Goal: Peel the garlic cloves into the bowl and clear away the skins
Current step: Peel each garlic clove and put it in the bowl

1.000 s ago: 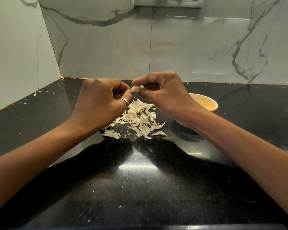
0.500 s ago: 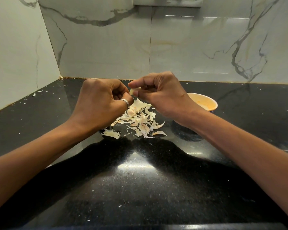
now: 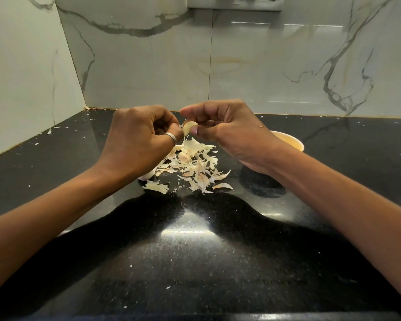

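My right hand (image 3: pixel 227 130) pinches a pale garlic clove (image 3: pixel 189 127) between thumb and forefinger, held above the counter. My left hand (image 3: pixel 139 140), with a ring on one finger, is curled close beside it, its fingertips at the clove's left edge where a thin strip of skin hangs down. A heap of papery garlic skins (image 3: pixel 192 167) lies on the black counter right under both hands. The yellow-rimmed bowl (image 3: pixel 292 143) stands behind my right wrist, mostly hidden by it.
Black speckled counter (image 3: pixel 195 251) runs to marble walls at the left and back, meeting in a corner at the far left. Small skin flakes (image 3: pixel 49 130) are scattered along the left wall. A switch panel (image 3: pixel 234 3) sits on the back wall.
The right hand has turned the clove so more of it shows. The left hand's fingers have shifted at its edge. Both hands stay over the skin heap.
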### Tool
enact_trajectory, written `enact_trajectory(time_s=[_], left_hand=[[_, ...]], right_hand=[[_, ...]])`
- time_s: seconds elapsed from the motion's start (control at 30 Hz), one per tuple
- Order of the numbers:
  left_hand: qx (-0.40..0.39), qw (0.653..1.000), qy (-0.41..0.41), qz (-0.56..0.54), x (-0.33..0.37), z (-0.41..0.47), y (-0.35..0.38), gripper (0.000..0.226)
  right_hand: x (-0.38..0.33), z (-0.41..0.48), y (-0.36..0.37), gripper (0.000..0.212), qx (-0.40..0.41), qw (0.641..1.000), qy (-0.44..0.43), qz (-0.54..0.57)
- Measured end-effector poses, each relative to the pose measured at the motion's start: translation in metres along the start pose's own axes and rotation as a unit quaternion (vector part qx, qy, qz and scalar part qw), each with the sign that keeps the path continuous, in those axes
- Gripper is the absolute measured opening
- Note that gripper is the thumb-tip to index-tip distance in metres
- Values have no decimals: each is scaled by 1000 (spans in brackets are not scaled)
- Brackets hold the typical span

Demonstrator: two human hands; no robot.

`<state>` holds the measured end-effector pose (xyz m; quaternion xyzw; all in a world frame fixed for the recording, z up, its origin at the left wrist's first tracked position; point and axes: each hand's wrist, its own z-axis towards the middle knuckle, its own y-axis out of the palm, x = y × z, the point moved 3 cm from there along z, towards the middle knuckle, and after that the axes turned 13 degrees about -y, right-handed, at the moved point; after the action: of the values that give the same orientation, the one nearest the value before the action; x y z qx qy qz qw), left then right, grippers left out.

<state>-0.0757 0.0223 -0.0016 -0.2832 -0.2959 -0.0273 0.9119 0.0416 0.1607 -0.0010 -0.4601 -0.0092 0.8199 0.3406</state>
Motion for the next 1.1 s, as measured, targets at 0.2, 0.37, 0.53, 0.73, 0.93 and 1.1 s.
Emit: enact_trajectory(time_s=[0.2, 0.37, 0.53, 0.73, 0.93, 1.1], left_hand=[[-4, 1000, 2, 4, 0, 0, 1, 5], [-3, 1000, 7, 7, 0, 0, 0, 13], [-1, 1000, 11, 6, 0, 0, 1, 11], [-3, 1000, 13, 15, 1, -1, 2, 6], [3, 1000, 13, 13, 2, -1, 1, 3], [13, 1000, 17, 15, 0, 0, 1, 6]], right_hand=[[-1, -2, 3, 33, 20, 989, 62, 132], [0, 0, 3, 31, 36, 985, 82, 150], [-1, -2, 3, 20, 55, 974, 107, 194], [-2, -4, 5, 17, 69, 962, 124, 232], [0, -2, 4, 25, 69, 971, 131, 189], [1, -3, 5, 37, 54, 976, 132, 163]])
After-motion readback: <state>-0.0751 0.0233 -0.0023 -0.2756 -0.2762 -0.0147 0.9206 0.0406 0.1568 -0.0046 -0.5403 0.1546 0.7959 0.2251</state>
